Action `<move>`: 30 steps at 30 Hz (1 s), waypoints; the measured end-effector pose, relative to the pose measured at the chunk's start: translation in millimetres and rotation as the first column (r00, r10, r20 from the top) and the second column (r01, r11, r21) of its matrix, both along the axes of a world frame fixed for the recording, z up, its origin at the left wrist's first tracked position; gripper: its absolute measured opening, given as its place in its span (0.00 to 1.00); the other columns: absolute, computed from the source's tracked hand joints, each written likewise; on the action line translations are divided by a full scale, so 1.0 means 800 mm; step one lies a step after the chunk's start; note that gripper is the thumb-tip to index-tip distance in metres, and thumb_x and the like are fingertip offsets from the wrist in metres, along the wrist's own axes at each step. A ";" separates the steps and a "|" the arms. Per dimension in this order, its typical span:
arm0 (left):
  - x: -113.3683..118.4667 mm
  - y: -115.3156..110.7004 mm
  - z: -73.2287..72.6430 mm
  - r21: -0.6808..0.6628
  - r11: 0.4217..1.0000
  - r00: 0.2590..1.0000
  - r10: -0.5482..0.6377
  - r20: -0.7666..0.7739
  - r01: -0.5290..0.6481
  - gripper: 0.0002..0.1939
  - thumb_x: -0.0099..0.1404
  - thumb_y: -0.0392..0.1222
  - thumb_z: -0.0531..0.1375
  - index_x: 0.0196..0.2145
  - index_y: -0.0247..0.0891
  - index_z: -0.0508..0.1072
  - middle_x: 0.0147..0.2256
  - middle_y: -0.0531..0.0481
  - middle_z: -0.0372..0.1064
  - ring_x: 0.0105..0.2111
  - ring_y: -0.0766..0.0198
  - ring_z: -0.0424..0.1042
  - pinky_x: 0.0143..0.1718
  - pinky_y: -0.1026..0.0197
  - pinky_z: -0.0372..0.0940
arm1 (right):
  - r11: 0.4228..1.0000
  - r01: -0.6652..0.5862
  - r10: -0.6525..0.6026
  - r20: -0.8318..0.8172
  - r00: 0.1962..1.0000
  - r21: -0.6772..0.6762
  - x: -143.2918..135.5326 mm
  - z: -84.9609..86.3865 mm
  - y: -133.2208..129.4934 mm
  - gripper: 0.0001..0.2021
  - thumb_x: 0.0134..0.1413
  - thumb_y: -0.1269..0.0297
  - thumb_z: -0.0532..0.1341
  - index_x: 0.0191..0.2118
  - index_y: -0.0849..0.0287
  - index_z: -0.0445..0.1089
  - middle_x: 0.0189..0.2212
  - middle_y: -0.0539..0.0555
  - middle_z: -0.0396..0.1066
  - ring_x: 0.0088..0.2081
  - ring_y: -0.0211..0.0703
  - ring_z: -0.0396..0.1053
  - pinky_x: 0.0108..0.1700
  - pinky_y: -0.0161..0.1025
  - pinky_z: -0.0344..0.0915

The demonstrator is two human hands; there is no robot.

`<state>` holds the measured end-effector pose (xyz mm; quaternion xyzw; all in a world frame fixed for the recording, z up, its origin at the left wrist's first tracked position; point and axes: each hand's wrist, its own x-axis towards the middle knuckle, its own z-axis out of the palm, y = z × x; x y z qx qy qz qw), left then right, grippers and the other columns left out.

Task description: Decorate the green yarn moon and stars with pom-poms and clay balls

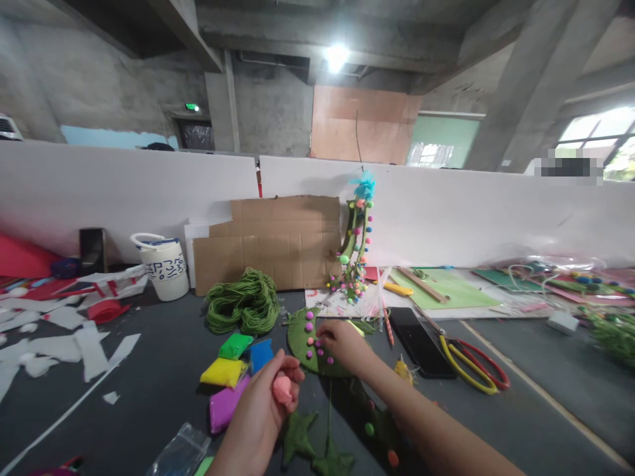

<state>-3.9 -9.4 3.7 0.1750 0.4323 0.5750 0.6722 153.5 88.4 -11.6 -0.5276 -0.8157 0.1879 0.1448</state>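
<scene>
My left hand (265, 400) is curled, palm up, around a lump of soft pink clay (282, 390). Over a dark green round piece (296, 337), dotted with purple and pink clay balls, my right hand (342, 342) has its fingertips pinched together against the surface. Whatever sits between those fingertips is too small to make out. Two green star shapes (299, 433) lie below the round piece. A dark green strip with coloured dots (380, 423) is partly covered by my right forearm. Beside my left hand are yellow (223, 372), green, blue and purple (225, 406) clay packets.
A bundle of green yarn (243, 301) lies before a cardboard sheet (268, 241). A dotted green hanging ornament (354, 251) stands behind my right hand. Rightward are a phone (421, 342), scissors (471, 367) and a yellow cutter (397, 288). Leftward are a white bucket (166, 271) and paper scraps (94, 350).
</scene>
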 end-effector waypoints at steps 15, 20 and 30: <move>0.000 -0.001 0.003 -0.007 1.000 1.000 -0.005 0.022 0.005 0.09 0.58 0.39 0.60 0.25 0.30 0.73 0.21 0.48 0.69 0.16 0.73 0.63 0.14 0.72 0.57 | 1.000 0.004 -0.004 -0.040 0.999 -0.003 -0.001 -0.005 -0.001 0.09 0.60 0.63 0.57 0.41 0.63 0.69 0.39 0.53 0.70 0.38 0.42 0.70 0.41 0.44 0.67; 0.001 -0.001 0.003 0.008 1.000 1.000 -0.012 0.020 0.011 0.09 0.58 0.39 0.60 0.25 0.30 0.73 0.21 0.48 0.69 0.16 0.73 0.63 0.15 0.72 0.57 | 1.000 -0.009 0.009 -0.015 1.000 -0.030 -0.002 -0.011 0.002 0.09 0.60 0.63 0.57 0.42 0.63 0.68 0.39 0.53 0.70 0.37 0.41 0.70 0.40 0.44 0.68; 0.000 -0.003 0.003 0.013 1.000 1.000 -0.020 0.017 0.020 0.10 0.60 0.39 0.59 0.25 0.30 0.73 0.20 0.48 0.69 0.16 0.73 0.62 0.15 0.72 0.57 | 1.000 -0.018 0.019 0.038 0.999 -0.026 -0.004 -0.018 0.009 0.11 0.60 0.63 0.57 0.45 0.62 0.67 0.43 0.55 0.68 0.40 0.43 0.69 0.41 0.45 0.68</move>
